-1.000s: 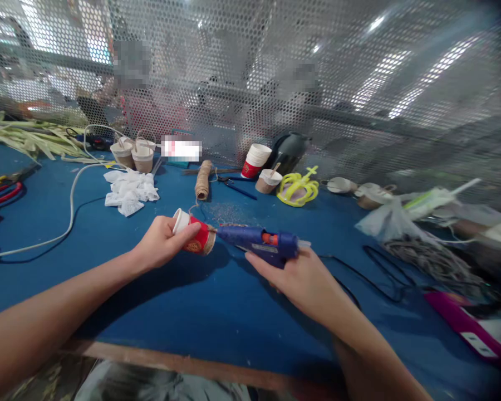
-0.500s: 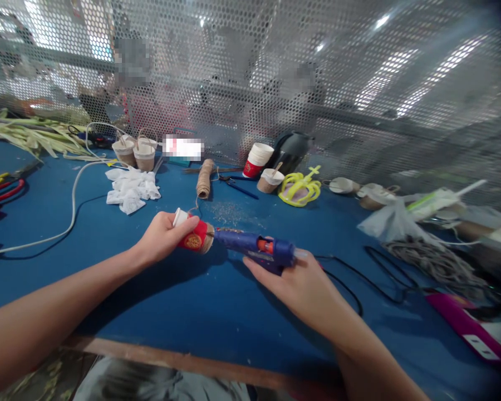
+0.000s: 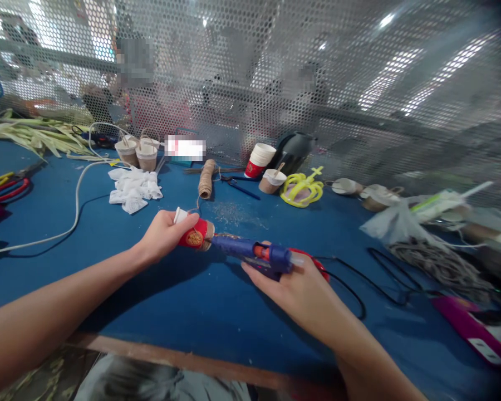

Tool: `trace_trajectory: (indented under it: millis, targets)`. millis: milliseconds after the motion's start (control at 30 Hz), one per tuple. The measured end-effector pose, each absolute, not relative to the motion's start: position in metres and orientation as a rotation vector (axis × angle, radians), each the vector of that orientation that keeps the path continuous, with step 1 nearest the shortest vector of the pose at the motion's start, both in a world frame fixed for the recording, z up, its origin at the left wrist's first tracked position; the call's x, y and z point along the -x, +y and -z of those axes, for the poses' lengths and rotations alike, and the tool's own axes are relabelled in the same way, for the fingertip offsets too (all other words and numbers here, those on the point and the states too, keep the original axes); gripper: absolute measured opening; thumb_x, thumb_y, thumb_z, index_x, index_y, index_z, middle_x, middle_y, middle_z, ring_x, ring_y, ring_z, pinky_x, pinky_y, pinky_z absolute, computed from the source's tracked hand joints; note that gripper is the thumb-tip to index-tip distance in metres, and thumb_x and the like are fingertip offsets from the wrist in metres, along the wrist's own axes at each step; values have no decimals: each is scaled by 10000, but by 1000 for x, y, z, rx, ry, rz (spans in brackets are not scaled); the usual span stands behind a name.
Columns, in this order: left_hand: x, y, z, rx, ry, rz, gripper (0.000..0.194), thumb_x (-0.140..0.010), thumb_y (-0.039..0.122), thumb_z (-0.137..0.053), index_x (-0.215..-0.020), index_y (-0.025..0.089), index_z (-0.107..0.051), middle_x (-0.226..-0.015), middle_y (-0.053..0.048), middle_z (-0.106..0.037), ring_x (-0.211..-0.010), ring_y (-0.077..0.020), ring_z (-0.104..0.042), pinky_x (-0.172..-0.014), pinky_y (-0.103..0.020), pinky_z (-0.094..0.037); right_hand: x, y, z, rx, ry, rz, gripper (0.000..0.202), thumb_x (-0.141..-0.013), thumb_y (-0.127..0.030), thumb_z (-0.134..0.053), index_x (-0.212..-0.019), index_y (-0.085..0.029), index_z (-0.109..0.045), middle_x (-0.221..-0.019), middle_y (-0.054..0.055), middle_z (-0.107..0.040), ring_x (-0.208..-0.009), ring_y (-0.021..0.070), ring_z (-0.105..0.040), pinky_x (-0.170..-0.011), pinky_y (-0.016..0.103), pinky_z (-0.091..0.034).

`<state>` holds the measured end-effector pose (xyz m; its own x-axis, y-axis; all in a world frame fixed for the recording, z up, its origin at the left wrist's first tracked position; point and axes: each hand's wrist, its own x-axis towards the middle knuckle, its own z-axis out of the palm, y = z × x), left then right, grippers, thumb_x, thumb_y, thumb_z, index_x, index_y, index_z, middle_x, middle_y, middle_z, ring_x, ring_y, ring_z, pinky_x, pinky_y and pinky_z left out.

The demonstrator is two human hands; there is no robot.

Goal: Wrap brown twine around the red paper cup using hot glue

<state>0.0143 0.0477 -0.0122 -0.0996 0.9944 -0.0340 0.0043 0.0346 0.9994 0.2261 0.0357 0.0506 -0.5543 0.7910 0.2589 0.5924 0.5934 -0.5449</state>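
Observation:
My left hand [image 3: 166, 233] is closed around a red and white paper cup [image 3: 195, 234], which lies on its side in the air above the blue table. Twine is wrapped around the cup's right end. A strand runs from there up to a roll of twine [image 3: 206, 179] on the table. My right hand [image 3: 292, 281] grips a dark blue hot glue gun [image 3: 254, 253] with a clear glue stick poking out of its back. The gun's nozzle meets the twine-wrapped end of the cup, or lies very close to it.
Behind the hands lie blue-handled pliers [image 3: 240, 188], stacked paper cups [image 3: 260, 160] and a yellow crown [image 3: 301, 189]. Crumpled white cloth [image 3: 134, 188] and twine-wrapped cups [image 3: 147, 155] are at left. A black cord and a purple power strip [image 3: 470, 328] lie right. A perforated metal screen [image 3: 217, 67] stands behind.
The glue gun's nozzle has shifted slightly left and down, onto the cup's red side near the twine. The cup has turned a little in my left hand.

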Motion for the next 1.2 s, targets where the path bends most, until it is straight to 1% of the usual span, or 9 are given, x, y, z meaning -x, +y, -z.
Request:
trace_trajectory:
  millis: [233,333,433,533,600,733,900,1033,1200]
  targets:
    - [-17,48,9,-1048,1304,-1269,335,-654,436,-628,-561,115,-600,-486,-5,-585,-444,-103,-499,-461,-220,-367,-226,35,-47,1047,-2315,-576,135,-758,-192,-510,-762,-203,-644,-781,55,-685,-800,203,-656,-755,324,-517]
    - [-17,48,8,-1048,1299,-1263,346,-660,445,-620,-572,110,-603,-497,-10,-585,-454,-103,-493,-468,-219,-357,-226,36,-49,1108,-2301,-615,125,-748,-200,-521,-756,-197,-645,-754,49,-692,-710,187,-654,-670,298,-524]
    - [-15,47,7,-1097,1270,-1284,355,-673,454,-605,-589,109,-603,-509,-2,-572,-464,-96,-471,-469,-215,-334,-228,39,-51,1259,-2228,-697,110,-745,-250,-551,-712,-184,-632,-585,16,-655,-518,148,-603,-517,248,-490]
    - [-14,47,7,-1192,1300,-1303,365,-684,456,-593,-549,119,-560,-472,29,-493,-444,-73,-389,-446,-209,-274,-232,45,-50,1385,-2148,-835,276,-754,-360,-564,-550,-174,-564,-410,-21,-533,-364,107,-499,-439,239,-440]
    - [-13,46,7,-1253,1310,-1301,381,-705,465,-570,-531,128,-525,-466,42,-445,-450,-68,-350,-443,-209,-247,-235,51,-47,1378,-2044,-997,353,-748,-423,-570,-507,-167,-532,-396,-27,-491,-364,95,-475,-436,238,-429]
    - [-13,46,8,-1314,1285,-1305,376,-725,455,-546,-526,140,-493,-479,44,-416,-468,-71,-331,-454,-215,-244,-242,79,-42,1308,-1725,-1181,323,-722,-454,-602,-756,-134,-619,-614,14,-583,-520,99,-521,-472,226,-443]
    - [-12,46,8,-1360,1236,-1307,353,-711,447,-556,-548,135,-524,-497,38,-444,-484,-78,-355,-470,-217,-272,-245,131,-31,1518,-1621,-1116,258,-693,-343,-663,-602,-140,-534,-545,-11,-522,-432,58,-436,-402,196,-385]
    - [-11,47,7,-1338,1253,-1321,366,-697,452,-566,-515,144,-489,-479,48,-409,-467,-70,-323,-453,-213,-258,-241,159,-12,1576,-1667,-1032,218,-710,-244,-644,-554,-143,-531,-512,-1,-533,-409,65,-445,-422,216,-400]
    - [-11,50,9,-1334,1232,-1326,369,-713,456,-552,-538,135,-501,-496,41,-413,-474,-68,-320,-452,-205,-256,-247,166,2,1606,-1776,-743,383,-731,-290,-621,-423,-202,-412,-427,-1,-471,-463,113,-500,-462,238,-370]
